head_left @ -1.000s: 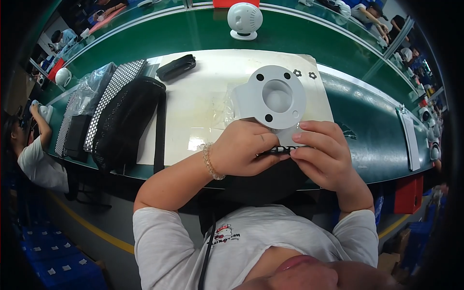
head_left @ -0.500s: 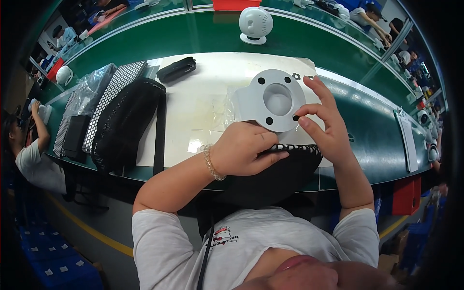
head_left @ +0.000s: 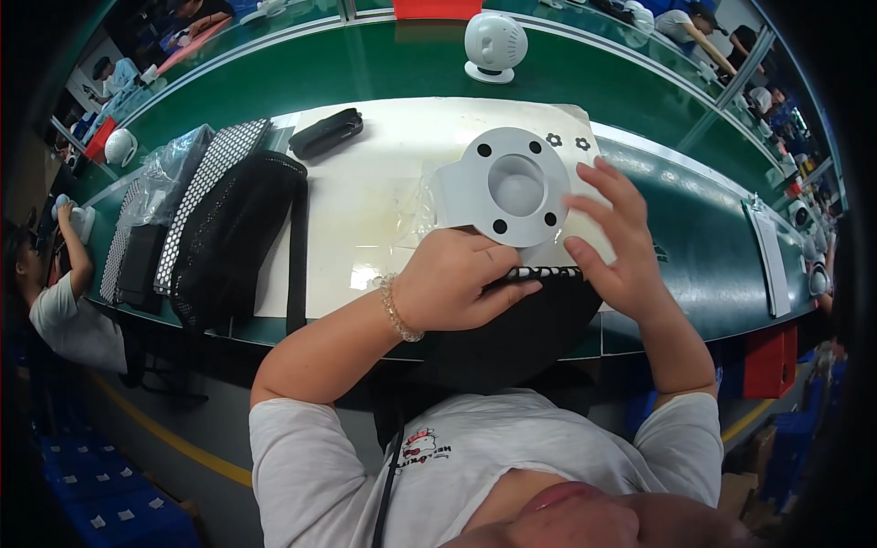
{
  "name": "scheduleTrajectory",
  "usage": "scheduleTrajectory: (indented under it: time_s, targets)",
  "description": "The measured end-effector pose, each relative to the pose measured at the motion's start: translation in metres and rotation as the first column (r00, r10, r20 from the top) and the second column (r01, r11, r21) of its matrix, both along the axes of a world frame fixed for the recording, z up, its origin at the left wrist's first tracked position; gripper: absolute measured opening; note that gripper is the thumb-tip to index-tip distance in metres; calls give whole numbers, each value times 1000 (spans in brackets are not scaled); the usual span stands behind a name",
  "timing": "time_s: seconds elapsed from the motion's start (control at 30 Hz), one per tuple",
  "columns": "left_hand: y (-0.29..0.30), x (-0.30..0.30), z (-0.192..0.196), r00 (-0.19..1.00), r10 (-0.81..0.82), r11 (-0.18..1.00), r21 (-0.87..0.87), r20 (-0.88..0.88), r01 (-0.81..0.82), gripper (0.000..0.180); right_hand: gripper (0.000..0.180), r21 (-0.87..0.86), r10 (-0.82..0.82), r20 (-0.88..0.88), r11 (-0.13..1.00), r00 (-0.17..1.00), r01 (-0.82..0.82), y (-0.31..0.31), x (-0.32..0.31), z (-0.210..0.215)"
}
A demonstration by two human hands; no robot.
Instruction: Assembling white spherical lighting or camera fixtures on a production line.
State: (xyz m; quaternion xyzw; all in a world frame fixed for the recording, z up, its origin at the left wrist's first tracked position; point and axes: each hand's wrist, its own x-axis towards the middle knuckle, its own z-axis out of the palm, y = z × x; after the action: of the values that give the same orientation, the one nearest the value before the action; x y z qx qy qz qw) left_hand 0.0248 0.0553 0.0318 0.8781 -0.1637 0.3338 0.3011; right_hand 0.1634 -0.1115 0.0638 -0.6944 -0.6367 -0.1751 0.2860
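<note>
My left hand (head_left: 457, 279) is closed on a black sheet (head_left: 521, 320) whose upper edge shows a row of white spots. Just beyond it, a white device (head_left: 457, 196) lies on the pale mat with its round base facing up. Around the shallow recess of that base sit several black round pads (head_left: 500, 226). My right hand (head_left: 621, 242) hovers at the right side of the base, fingers spread and slightly blurred. Nothing shows between its thumb and fingertips.
Black mesh pouches (head_left: 239, 228) and a clear plastic bag (head_left: 174, 173) lie at the left. A black case (head_left: 326, 133) rests on the pale mat (head_left: 365, 210). Two small black flower-shaped pieces (head_left: 554, 140) lie beyond the base. A white device (head_left: 495, 46) stands farther back; co-workers sit around.
The black pad held at my right fingertips now sits on the base. The right fingers have spread and come off it. My left hand keeps its grip on the sheet.
</note>
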Motion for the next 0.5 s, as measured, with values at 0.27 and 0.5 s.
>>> scheduleTrajectory:
  time_s: [0.27, 0.5]
  targets:
    - [-2, 0, 0, 1000, -17, 1000, 12, 23, 17, 19, 49, -6, 11, -997, 974, 75, -227, 26, 7, 5]
    - [-1, 0, -2, 996, -75, 997, 32, 43, 73, 21, 37, 11, 42, -992, 967, 116, -254, 28, 34, 4]
